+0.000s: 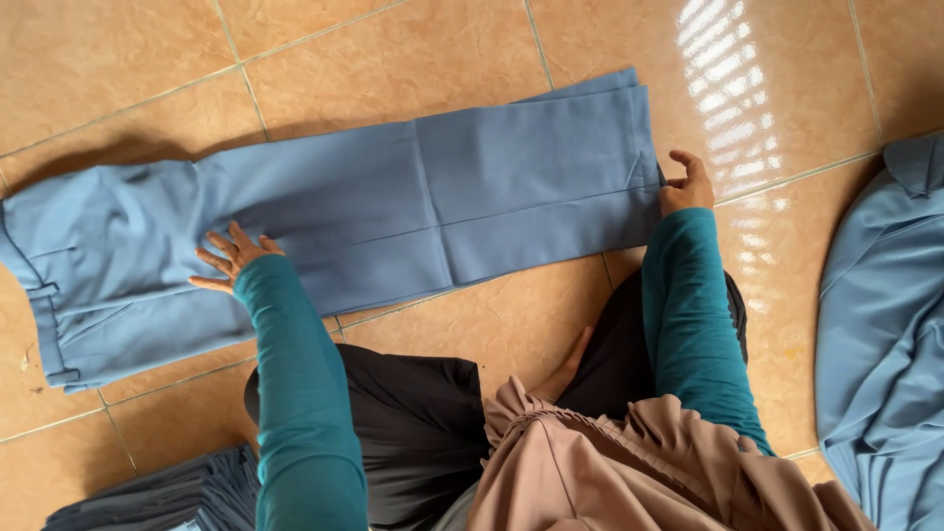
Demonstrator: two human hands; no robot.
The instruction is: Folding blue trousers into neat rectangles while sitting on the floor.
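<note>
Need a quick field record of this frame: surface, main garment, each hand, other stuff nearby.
surface: tan tiled floor
garment: blue trousers, laid flat lengthwise, waistband at image left, leg hems at image right
left hand: fingers spread, pressing flat on the trousers near the upper leg
right hand: at the hem end, fingers curled on the fabric edge
sleeves: teal, both arms
nearby right: another blue garment, loosely laid
nearby bottom left: stack of dark grey folded cloth

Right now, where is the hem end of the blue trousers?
In the head view, the hem lies on the tiled floor at upper right, its corner touching the right hand.
</note>
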